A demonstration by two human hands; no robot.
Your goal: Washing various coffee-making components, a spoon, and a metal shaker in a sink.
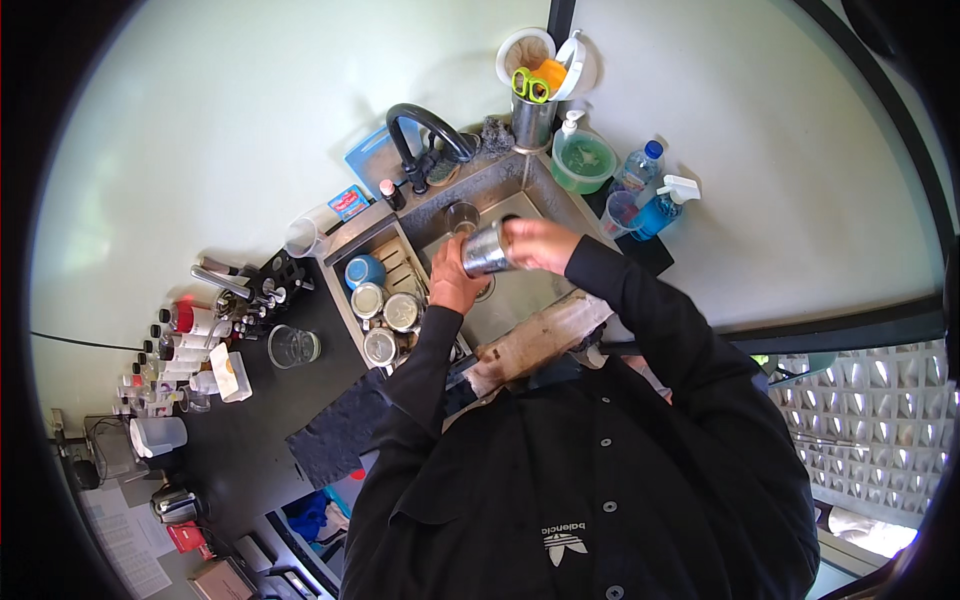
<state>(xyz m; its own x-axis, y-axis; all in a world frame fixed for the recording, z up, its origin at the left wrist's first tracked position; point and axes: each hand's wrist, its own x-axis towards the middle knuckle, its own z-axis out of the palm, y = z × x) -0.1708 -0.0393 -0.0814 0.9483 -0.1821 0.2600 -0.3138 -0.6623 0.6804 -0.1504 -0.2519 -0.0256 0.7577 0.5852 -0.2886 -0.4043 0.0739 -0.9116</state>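
Note:
My left hand grips a shiny metal cup, tilted on its side above the sink basin. At the cup's right end is my right hand, blurred, with its fingertips hidden at the cup. Whether those fingers hold anything is not visible. Behind the cup, a clear plastic cup stands in the basin. Left of my left hand, a drying section holds a blue cup and several metal-topped vessels. A black gooseneck faucet arches over the back rim.
A stained cloth drapes over the sink's front edge. To the right stand a tub of green liquid, a water bottle and a blue spray bottle. On the left counter are a clear cup and several bottles.

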